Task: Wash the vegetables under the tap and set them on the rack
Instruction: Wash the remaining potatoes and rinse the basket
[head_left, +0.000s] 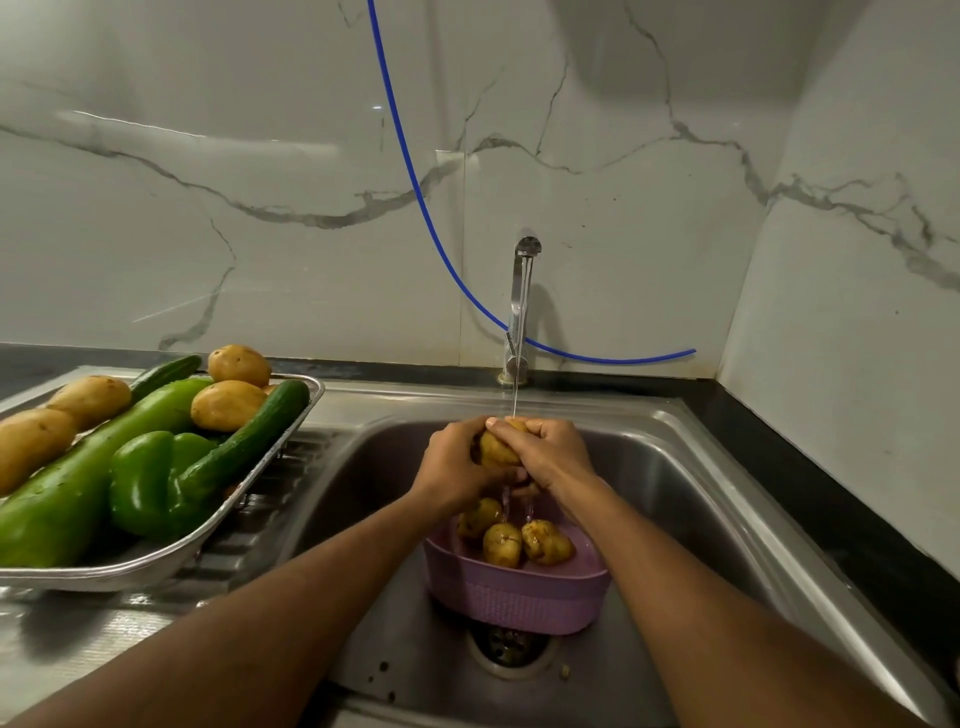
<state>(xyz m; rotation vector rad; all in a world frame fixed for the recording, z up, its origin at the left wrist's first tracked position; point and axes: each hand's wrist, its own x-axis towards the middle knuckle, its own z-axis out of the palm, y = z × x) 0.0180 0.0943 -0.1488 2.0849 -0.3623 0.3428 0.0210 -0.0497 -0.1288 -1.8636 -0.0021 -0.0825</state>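
Both hands hold one potato (497, 450) under the tap (521, 306), over the middle of the sink (675, 467). The left hand (451, 467) and right hand (551, 452) have fingers curled round it. The rack (171, 551) sits at the sink's left edge, nearer the left hand.

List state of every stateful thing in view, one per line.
tap: running
held potato: under the stream, in both hands' grip
left hand: curled round the potato
right hand: curled round the potato
basket: in the sink, three potatoes inside
tray: loaded with vegetables
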